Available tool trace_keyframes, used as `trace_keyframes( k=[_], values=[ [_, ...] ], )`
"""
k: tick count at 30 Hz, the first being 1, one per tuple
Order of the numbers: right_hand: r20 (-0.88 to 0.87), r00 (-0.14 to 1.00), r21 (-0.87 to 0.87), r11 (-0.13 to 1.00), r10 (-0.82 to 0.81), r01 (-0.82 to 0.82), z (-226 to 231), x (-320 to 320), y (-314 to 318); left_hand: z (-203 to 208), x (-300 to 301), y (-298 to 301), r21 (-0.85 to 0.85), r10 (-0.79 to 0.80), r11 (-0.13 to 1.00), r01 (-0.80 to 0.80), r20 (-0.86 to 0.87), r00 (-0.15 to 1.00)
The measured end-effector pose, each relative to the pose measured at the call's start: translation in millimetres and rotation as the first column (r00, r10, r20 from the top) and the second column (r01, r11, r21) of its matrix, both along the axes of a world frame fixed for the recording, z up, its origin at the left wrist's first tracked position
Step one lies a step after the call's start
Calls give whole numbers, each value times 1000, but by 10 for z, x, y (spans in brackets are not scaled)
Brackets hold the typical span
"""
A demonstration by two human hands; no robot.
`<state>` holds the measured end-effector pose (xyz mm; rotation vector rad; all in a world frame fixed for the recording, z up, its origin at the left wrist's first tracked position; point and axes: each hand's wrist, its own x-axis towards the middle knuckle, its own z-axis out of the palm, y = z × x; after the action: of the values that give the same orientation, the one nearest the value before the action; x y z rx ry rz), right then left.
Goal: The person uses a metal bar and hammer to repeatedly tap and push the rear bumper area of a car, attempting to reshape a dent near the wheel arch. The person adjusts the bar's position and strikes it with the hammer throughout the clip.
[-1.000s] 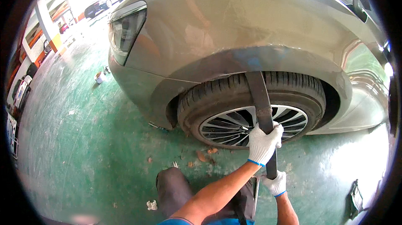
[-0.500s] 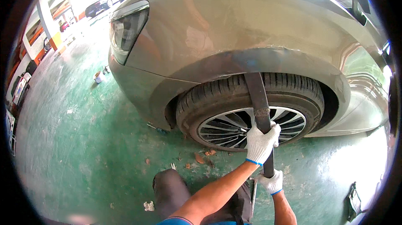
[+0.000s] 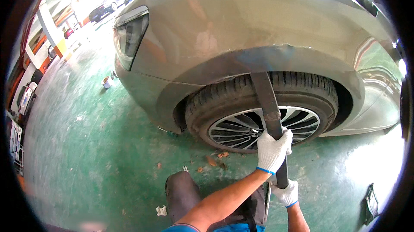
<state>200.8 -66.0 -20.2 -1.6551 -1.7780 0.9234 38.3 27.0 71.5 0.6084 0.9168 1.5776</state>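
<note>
Headlamp (image 3: 131, 37): sat at the far left of the grey car body (image 3: 241, 29), dark lens, well apart from both hands.

Floor (image 3: 86, 145): green, scuffed, with brown flakes (image 3: 211, 160) lying near the tyre and a small white container (image 3: 106, 82) out beyond the bumper.

Knee (image 3: 183, 193): in dark trousers, planted on the floor just left of the arms.

Wheel (image 3: 263, 122): spoked alloy rim inside a black tyre, under the dull, sanded-looking wheel arch (image 3: 267, 57).

Bar (image 3: 269, 111): a long flat dark bar that rose from the hands, crossed in front of the tyre and met the arch lip at its top end.

Left hand (image 3: 272, 151): white glove with a blue cuff, fingers wrapped fully around the bar at mid-length.

Right hand (image 3: 285, 193): gloved the same, lower down, fingers closed about the bar's bottom end, partly hidden behind the bar.

Change: over the last second the bar's top had kept to the same spot on the arch and both grips had held; the view had only drifted a little. In my judgement the prying or pressing at the arch lip was still under way, with no release yet.
</note>
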Motion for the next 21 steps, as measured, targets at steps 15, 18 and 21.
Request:
trace_keyframes(
  k=[15,18,21],
  values=[
    [-37,998,25,998,52,-51,-432,-30,98,-136,-55,44,10,0,1000,1,-87,996],
    [-16,995,13,995,103,-103,-581,1,234,-172,-78,87,34,24,999,-20,-107,994],
    [-33,992,31,992,124,-123,-516,-60,235,-193,-77,94,21,59,998,-56,-144,988]
  ],
)
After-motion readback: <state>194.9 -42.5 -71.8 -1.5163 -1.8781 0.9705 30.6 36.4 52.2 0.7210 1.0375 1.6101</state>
